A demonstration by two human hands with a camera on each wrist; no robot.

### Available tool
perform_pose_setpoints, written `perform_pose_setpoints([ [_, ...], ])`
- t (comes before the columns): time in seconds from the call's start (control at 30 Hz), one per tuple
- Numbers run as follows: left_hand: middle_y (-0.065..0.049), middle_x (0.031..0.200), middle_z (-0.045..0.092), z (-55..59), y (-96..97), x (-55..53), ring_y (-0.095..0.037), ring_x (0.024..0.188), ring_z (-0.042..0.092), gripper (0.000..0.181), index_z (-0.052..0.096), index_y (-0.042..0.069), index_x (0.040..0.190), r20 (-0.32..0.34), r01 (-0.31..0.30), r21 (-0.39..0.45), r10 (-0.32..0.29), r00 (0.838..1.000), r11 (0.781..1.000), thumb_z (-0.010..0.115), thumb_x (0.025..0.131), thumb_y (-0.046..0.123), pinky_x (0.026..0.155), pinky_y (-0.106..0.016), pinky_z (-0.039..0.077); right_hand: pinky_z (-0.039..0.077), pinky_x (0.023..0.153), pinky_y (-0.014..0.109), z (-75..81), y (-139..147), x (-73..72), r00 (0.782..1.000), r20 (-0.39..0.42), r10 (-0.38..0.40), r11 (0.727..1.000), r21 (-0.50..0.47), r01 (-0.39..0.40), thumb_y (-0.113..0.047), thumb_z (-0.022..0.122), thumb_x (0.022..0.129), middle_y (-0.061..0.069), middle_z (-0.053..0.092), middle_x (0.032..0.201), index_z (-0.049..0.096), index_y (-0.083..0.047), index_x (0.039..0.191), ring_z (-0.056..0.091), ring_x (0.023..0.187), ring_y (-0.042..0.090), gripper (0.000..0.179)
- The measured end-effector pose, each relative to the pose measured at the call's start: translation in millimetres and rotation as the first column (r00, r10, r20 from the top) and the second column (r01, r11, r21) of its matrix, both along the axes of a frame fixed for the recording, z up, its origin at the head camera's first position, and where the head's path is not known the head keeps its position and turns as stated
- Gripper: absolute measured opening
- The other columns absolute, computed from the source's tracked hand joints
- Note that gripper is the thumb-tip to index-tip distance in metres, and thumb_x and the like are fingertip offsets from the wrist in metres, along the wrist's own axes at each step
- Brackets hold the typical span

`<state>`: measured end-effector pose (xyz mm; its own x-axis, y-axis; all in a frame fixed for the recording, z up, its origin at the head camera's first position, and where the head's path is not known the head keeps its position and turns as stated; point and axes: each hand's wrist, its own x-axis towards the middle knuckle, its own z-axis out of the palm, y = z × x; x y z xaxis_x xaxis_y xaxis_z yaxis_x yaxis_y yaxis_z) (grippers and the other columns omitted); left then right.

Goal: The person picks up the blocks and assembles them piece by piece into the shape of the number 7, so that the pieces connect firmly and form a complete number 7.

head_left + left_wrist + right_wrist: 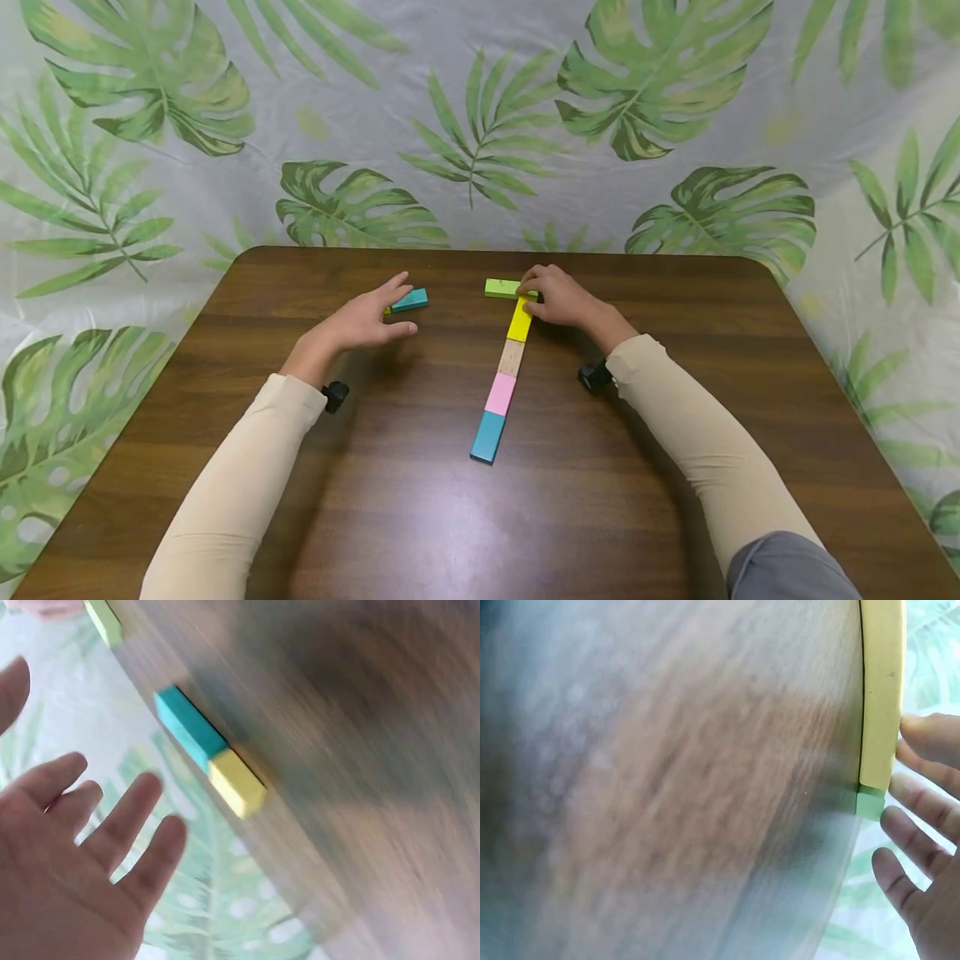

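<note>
A row of flat blocks runs up the table: a blue block (487, 436) nearest, then a pink one (500, 393), a plain wooden one (511, 357) and a yellow one (519, 320). A light green block (501, 288) lies crosswise at the far end. My right hand (562, 298) pinches the yellow block's far end with thumb and index finger, close against the green block; its other fingers are loosely spread. My left hand (363, 319) hovers with fingers spread, holding nothing, beside a teal block (410, 300) and another yellow block (237, 782) that touch end to end.
The brown wooden table (600, 500) has its far edge just behind the blocks. A leaf-patterned curtain (510, 125) hangs beyond it. Dark wrist cameras are strapped under both sleeves.
</note>
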<state>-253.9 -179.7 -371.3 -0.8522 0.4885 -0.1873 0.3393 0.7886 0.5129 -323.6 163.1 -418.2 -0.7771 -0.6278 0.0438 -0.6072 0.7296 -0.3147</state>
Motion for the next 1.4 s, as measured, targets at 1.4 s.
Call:
perform_pose_setpoints([
  [1.4,-0.016,0.139,0.043,-30.1,-8.7,-39.0,-0.033,0.120,0.046,0.048,0.045,0.008,0.134,-0.028,-0.370,0.124,0.376,0.926,0.921,0.051,0.093,0.031,0.097,-0.050,0.039,0.031,0.102,0.050,-7.5,6,-3.6,0.984,0.152,-0.089,0.982,-0.153,0.113,-0.021,0.059,0.088,0.012,0.044,0.130,0.057,-0.011,0.123,0.036,0.122,0.033,0.037],
])
